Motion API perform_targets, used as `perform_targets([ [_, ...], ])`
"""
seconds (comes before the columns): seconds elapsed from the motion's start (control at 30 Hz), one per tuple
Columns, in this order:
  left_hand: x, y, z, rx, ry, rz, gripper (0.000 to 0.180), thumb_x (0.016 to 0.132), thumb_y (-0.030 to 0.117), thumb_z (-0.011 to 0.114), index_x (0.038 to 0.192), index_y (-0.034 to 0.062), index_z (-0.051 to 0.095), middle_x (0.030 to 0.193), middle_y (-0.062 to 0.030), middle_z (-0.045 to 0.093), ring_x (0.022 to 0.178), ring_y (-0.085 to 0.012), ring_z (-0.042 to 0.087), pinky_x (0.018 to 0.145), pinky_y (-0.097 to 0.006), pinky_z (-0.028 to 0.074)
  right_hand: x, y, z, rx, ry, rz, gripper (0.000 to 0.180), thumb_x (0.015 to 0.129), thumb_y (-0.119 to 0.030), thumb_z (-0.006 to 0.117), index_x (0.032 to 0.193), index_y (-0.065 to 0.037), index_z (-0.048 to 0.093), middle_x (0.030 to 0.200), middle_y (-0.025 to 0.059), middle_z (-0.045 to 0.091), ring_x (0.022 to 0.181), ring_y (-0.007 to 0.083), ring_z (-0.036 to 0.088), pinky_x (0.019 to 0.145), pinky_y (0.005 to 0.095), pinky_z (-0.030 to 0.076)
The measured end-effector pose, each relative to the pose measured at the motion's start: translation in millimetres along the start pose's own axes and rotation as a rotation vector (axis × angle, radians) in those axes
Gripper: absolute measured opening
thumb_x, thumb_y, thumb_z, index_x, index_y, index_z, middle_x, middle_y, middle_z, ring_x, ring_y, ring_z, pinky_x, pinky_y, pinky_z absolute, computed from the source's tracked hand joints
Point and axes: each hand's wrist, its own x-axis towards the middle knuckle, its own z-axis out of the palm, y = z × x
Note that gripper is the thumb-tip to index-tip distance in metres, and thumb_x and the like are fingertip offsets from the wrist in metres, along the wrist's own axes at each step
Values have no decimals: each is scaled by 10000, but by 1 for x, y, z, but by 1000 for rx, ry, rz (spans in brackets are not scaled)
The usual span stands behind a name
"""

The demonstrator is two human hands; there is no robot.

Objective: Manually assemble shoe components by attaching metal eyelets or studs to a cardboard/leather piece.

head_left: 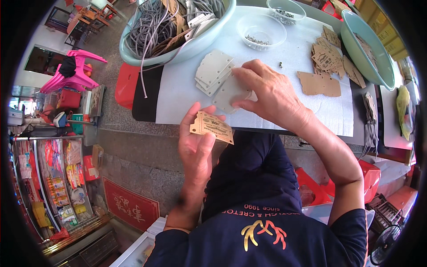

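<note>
A tan printed card (211, 126) with shaped edges and small corner holes lies across the fingers of my left hand (195, 151), the thumb pressing on it just off the table's near edge. My right hand (269, 91) reaches over the table, its fingers and thumb curled at the edge of a pale grey plate (227, 94) with small holes. Beside that plate, a loose stack of similar pale plates (214, 69) is fanned out. What lies under my right palm is hidden.
A teal basin (195, 46) of grey cords and cards stands at the back left. Clear bowls (272, 39) hold small metal parts; two bits (280, 65) lie loose. Tan cards (328, 58) are piled at right, by a green basin (383, 73). Cord bundles (370, 120) hang there.
</note>
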Motion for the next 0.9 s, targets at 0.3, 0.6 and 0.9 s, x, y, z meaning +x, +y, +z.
perform_targets([
  [0.3,6,0,-2,-73,-42,-23,615,898,109,594,1419,-10,291,1315,-212,455,1139,-264,538,913,-392,507,6,10,-7,58,-11,-48,387,786,-168,696,1151,-71,611,1103,138,559,912,325,622,796,404,513],
  [0.6,5,4,1,28,-48,-49,644,917,196,596,1428,-34,280,1326,-202,474,1160,-318,545,978,-415,452,33,7,-19,-46,-445,-50,446,773,-221,714,1192,-116,605,1094,159,548,855,346,627,756,439,494],
  [0.9,6,4,-1,10,-57,-47,684,896,228,648,1423,-28,296,1305,-199,499,1136,-303,561,972,-416,456,55,2,-24,-135,-618,-122,507,716,-256,768,1178,-119,610,1116,165,527,902,347,628,774,424,482],
])
